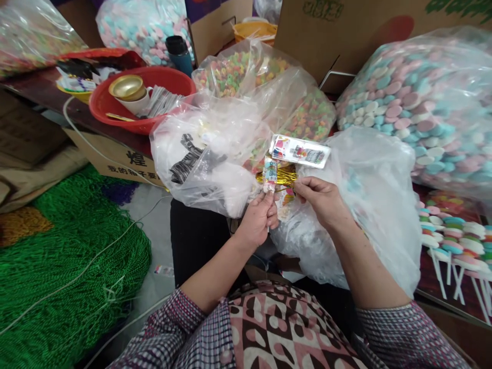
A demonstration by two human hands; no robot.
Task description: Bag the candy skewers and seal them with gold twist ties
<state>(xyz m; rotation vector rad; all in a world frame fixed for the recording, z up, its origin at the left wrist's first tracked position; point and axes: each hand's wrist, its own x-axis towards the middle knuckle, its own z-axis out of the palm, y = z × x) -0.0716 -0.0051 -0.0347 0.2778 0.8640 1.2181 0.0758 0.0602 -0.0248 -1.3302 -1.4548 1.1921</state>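
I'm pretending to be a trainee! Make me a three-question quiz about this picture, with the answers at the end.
1. Which hand grips the small printed packet?
2. True or false: the gold bowl is inside the red basin.
3. Fill in the blank: the big clear bag on the right holds pink, white and ____ round pieces.

Key:
1. The left hand.
2. True.
3. Blue.

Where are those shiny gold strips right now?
In the head view, the gold strips are just right of centre, close to the left hand and right hand, just below the printed white stack.
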